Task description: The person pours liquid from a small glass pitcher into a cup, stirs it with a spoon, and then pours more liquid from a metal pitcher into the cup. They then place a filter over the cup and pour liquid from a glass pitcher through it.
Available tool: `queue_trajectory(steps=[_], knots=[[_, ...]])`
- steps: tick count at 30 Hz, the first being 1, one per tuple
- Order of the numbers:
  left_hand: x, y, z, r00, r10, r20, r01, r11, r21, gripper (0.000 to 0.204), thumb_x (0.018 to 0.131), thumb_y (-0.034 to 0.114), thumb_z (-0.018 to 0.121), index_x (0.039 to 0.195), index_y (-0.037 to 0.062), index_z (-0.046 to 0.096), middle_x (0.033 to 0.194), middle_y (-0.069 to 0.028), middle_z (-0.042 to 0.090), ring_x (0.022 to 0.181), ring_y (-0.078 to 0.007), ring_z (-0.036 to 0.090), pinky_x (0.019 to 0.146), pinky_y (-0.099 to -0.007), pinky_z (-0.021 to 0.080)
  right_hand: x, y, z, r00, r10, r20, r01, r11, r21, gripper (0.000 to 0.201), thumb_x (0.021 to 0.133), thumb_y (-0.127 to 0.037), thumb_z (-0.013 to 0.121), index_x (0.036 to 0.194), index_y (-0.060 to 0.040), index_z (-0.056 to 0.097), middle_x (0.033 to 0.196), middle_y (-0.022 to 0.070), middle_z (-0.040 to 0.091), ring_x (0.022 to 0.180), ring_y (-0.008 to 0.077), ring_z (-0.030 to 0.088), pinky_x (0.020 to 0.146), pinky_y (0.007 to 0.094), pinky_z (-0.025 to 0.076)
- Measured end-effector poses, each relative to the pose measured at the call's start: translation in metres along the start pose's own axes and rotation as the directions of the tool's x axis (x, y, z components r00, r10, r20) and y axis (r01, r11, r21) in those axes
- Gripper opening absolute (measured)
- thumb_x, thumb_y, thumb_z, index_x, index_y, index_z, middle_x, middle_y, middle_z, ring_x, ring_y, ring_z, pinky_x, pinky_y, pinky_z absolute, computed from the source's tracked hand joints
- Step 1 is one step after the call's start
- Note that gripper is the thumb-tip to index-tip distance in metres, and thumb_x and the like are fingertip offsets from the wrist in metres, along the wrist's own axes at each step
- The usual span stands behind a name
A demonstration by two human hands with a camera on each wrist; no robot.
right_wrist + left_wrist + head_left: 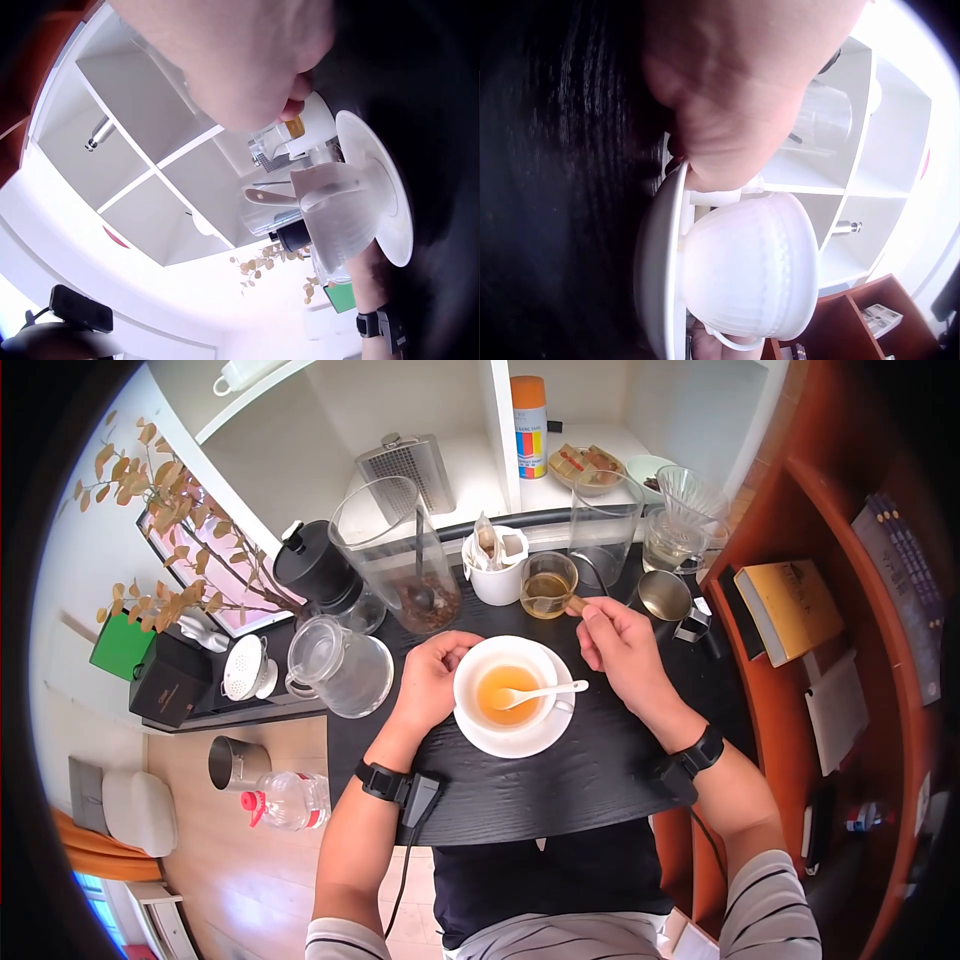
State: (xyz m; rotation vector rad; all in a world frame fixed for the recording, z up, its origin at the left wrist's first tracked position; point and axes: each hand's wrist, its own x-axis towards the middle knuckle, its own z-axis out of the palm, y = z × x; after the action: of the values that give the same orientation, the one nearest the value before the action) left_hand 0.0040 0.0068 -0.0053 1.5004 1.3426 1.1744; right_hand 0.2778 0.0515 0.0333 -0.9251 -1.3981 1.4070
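Note:
A white teacup (503, 698) with amber liquid stands on a white saucer (520, 745) in the head view. A white spoon (548, 692) leans in it, its handle over the rim on the right. My left hand (435, 675) pinches the saucer's left edge; the left wrist view shows the thumb side over the rim, with the other fingers mostly hidden. Beyond the saucer, my right hand (622, 650) holds the wooden handle (576, 604) of a small glass pitcher (549, 582) with a little yellowish liquid. In the right wrist view the fingers hide most of that handle.
Behind the hands stand a white mug (495, 575) with a drip bag, a tall glass (405, 560) with coffee beans and a black grinder (318, 570). A lidded glass jug (340, 665) is at left. A metal cup (664, 596) and a bookshelf (735, 705) flank the right.

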Motion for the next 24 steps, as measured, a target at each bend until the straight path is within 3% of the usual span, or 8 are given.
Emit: queue_trajectory(steps=[9,16,24], knots=[[0.005,0.006,0.001,0.999,0.049,0.003,-0.050,0.998,0.045,0.020,0.092,0.003,0.079,0.111,-0.0025,0.076,0.091,-0.0018,0.078,0.077,-0.0033,0.065,0.071,-0.0221,0.054,0.014,-0.030,0.007,0.990,-0.124,0.065,0.125,0.992,-0.001,0.029,0.113,-0.020,0.051,0.118,0.0020,0.069,0.075,-0.0026,0.054,0.060,0.0048,0.047,0.055,0.0211,0.038],[0.010,0.008,0.000,0.998,0.024,0.060,-0.021,0.999,-0.050,0.018,0.094,0.002,0.076,0.110,-0.0054,0.073,0.093,-0.0046,0.079,0.082,-0.0050,0.070,0.073,-0.0223,0.057,0.034,-0.036,0.016,0.966,-0.248,0.076,0.245,0.968,0.049,0.023,0.110,-0.016,0.056,0.113,0.0036,0.067,0.073,-0.0048,0.056,0.059,0.0021,0.049,0.052,0.0213,0.038],[0.020,0.010,0.005,0.997,0.022,0.071,-0.017,0.997,-0.074,0.017,0.094,0.001,0.076,0.110,-0.0055,0.073,0.094,-0.0057,0.080,0.082,-0.0055,0.071,0.072,-0.0227,0.057,0.022,-0.027,0.008,0.970,-0.227,0.087,0.227,0.974,0.012,0.020,0.109,-0.014,0.059,0.115,0.0023,0.068,0.075,-0.0080,0.054,0.063,-0.0006,0.046,0.055,0.0199,0.036]])
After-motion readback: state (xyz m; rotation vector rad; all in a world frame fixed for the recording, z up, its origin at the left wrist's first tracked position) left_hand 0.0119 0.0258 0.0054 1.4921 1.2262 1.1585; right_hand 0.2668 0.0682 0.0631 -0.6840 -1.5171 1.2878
